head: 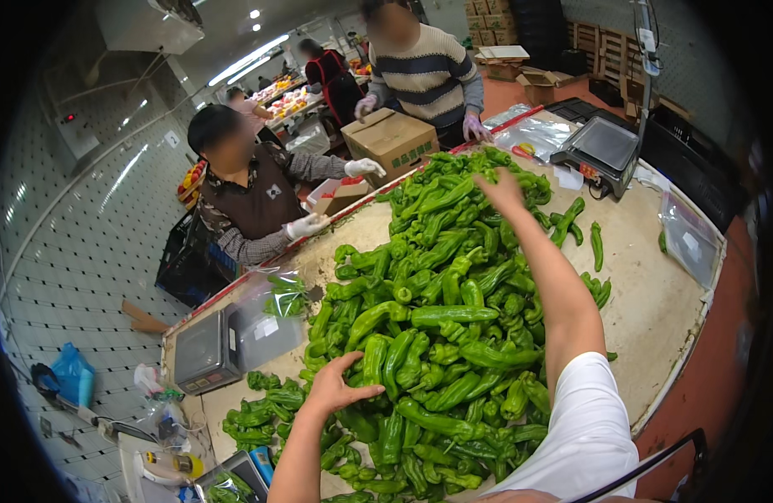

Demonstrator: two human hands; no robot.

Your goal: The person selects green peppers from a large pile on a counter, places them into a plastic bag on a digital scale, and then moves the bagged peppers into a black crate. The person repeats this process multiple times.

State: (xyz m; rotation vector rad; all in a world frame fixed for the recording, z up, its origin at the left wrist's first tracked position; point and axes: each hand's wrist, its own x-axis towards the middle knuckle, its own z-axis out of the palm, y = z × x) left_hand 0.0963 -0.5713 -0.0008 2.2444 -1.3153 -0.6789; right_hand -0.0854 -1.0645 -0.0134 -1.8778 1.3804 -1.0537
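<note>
A long heap of green peppers (449, 314) covers the middle of the pale worktable (638, 251). At the heap's lower left, my left hand (339, 385) rests against the peppers with thumb and fingers spread. My right arm reaches across to the far end of the heap, where my right hand (503, 190) is over the peppers, slightly blurred; its fingertips are hard to make out. Some loose peppers (567, 221) lie to the right of the heap. A clear plastic bag with peppers in it (287, 297) lies left of the heap.
Digital scales stand at the left (205, 349), far right (597, 151) and bottom left (239, 475). Two people with gloved hands stand across the table, beside a cardboard box (393, 141). Flat plastic bags (688, 242) lie at the right edge.
</note>
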